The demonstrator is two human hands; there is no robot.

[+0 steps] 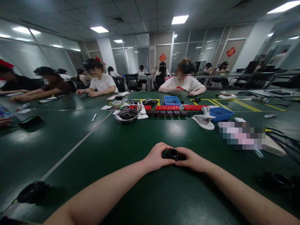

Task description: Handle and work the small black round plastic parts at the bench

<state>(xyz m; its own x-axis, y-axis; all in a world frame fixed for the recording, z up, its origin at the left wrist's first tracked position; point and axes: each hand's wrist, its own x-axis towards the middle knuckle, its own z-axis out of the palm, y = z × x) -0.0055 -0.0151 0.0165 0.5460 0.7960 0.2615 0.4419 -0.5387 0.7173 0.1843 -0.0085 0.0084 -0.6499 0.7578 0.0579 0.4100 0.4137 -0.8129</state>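
In front of me, at the middle of the green table (131,143), is a small black round part (172,153) with an open ring at its top. My left hand (156,159) curls around it from the left, thumb on the near side and fingers on the far side. From the right, my right hand (191,160) closes on the same part, and its fingers meet those of my left hand. Its exact kind does not show. A larger black ring-shaped piece (32,192) lies at the lower left, and another black ring-shaped piece (278,182) at the lower right.
Beyond my hands stand a metal bowl (127,116) with black contents, red power strips (167,107), blue bins (221,113) and a white clip base (203,120). A wrench (94,117) lies left. Across the table a person (182,81) holds red-handled pliers (181,89); others sit left.
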